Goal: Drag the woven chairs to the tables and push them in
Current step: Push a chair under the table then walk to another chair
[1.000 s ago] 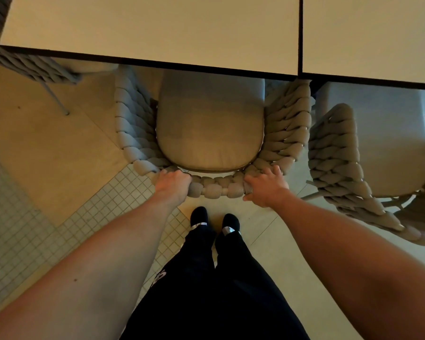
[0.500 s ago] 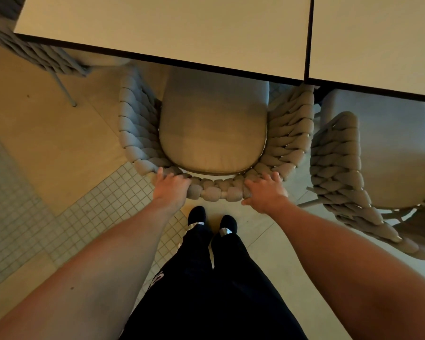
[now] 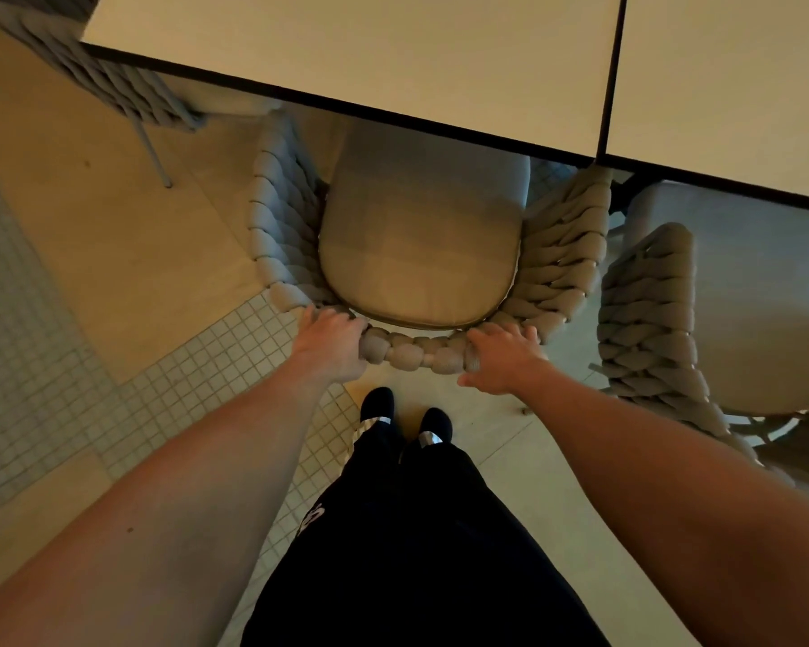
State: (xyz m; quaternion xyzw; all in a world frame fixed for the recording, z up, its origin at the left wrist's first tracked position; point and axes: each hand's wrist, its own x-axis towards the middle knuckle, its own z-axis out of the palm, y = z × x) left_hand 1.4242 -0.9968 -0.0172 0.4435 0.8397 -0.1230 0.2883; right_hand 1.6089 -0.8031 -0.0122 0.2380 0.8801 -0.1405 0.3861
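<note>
The far part of the chair (image 3: 421,254) is hidden under the table (image 3: 370,53), so I cannot see its front edge or legs, apart from one leg tip on the floor near my right wrist. A second table (image 3: 729,77) butts against the first on the right and covers the far end of a second chair (image 3: 664,329), which the right edge also cuts off. A third chair (image 3: 99,67) at the far left shows only a strip of weave and one thin leg. My left hand (image 3: 330,345) rests on the near left of the chair's back rim, fingers curled over the top of the weave and gripping it. My right hand (image 3: 500,361) lies on the near right of the rim with fingers spread and nearly straight, palm pressing the weave and thumb out to the near side; I cannot tell whether the fingertips hook over the edge. Both arms reach forward, almost straight. The chair is grey, with thick braided rope forming a curved back and sides round a smooth padded cushion. It sits directly ahead of my feet (image 3: 405,415), pushed partway beneath the table.
</note>
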